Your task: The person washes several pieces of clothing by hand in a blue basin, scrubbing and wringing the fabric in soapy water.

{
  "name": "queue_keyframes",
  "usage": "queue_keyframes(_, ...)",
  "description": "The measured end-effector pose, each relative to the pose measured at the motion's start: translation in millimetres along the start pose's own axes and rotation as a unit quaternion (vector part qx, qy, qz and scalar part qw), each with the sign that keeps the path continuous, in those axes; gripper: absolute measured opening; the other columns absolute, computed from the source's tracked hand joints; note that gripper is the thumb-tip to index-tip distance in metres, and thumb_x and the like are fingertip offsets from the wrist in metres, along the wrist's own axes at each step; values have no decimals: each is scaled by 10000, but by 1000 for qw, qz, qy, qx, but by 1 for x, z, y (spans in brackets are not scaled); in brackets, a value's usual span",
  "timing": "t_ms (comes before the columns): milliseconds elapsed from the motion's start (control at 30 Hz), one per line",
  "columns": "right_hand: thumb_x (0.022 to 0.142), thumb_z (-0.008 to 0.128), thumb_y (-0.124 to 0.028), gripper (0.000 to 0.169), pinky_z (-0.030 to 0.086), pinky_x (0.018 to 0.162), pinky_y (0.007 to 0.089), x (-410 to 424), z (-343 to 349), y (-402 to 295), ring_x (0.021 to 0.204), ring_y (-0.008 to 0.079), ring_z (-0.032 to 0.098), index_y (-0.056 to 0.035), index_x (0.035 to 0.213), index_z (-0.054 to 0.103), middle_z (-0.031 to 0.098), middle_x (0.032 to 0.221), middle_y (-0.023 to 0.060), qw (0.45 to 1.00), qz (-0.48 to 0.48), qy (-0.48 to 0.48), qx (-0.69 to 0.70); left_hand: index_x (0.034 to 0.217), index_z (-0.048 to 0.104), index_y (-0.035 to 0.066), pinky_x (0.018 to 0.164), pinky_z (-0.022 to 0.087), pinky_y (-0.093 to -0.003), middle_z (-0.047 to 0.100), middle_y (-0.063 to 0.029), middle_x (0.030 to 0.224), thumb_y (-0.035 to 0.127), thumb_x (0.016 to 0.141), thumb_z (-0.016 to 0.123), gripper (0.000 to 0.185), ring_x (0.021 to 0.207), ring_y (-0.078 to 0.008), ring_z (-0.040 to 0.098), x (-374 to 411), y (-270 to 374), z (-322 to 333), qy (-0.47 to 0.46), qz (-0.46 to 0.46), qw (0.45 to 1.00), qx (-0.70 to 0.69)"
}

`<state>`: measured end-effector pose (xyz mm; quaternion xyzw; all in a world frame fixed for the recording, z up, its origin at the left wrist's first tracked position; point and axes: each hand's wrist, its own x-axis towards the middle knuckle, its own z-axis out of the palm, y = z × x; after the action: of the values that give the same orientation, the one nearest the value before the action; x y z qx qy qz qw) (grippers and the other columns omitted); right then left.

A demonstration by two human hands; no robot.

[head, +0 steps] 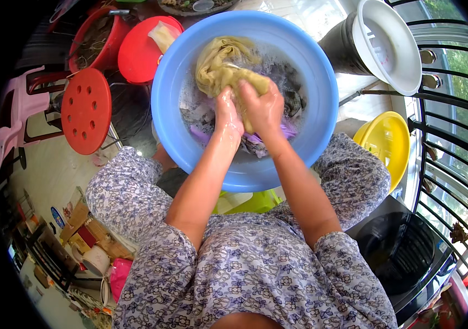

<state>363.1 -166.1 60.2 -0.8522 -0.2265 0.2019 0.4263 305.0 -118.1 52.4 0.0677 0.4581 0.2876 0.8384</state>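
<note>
A wet mustard-yellow cloth (217, 61) is bunched between my two hands over a round blue plastic basin (164, 88). My right hand (262, 106) grips the folded end of it, fingers wrapped around the fabric. My left hand (228, 110) presses against its lower side, wet and shiny; its fingers are mostly hidden by the cloth. Soapy water with suds (273, 51) fills the bottom of the basin. Dark wet clothes (293, 88) soak at the right, and a purple cloth (288, 129) shows beneath my wrists.
Left of the basin stand a red round stool (86, 111), another red stool seat (139, 53) and a red planter (102, 41). At right are a white basin (394, 45) on a dark pot (339, 45), a yellow basin (394, 144) and black window bars (456, 96).
</note>
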Motion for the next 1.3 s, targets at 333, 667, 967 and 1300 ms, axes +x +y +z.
queue_keyframes(333, 952, 512, -340, 423, 508, 860, 353, 12, -46, 43, 985, 231, 632, -2, 1203, 550, 616, 1153, 127, 787, 327, -171, 494, 1252, 500, 37, 1017, 391, -459, 567, -138, 1213, 363, 912, 538, 472, 1150, -294, 530, 0, 29, -18, -143, -36, 988, -55)
queue_keyframes(667, 885, 565, -202, 455, 416, 988, 375, -1, -76, 71, 1152, 273, 539, 33, 1268, 495, 570, 1229, 185, 837, 334, -176, 397, 1237, 510, 1, 965, 452, -388, 594, -106, 1180, 117, 886, 606, 383, 1095, -229, 572, 2, 44, -48, -154, -7, 987, 55)
queue_keyframes(967, 889, 491, -540, 583, 430, 908, 315, 20, -53, 10, 1079, 244, 557, -46, 1168, 624, 627, 1068, 201, 971, -39, -233, 38, 1239, 478, -29, 912, 491, -334, 594, -116, 1157, 125, 866, 645, 437, 1048, -202, 599, -19, 40, -51, -235, -74, 965, 93)
queue_keyframes(1300, 947, 526, -370, 378, 482, 767, 321, 43, -73, 35, 835, 165, 613, -23, 1054, 631, 656, 940, 68, 864, 287, -155, 382, 1227, 450, -48, 913, 492, -349, 592, -146, 1133, -7, 799, 635, 468, 1024, -226, 608, -23, 65, -72, -177, -40, 957, 226)
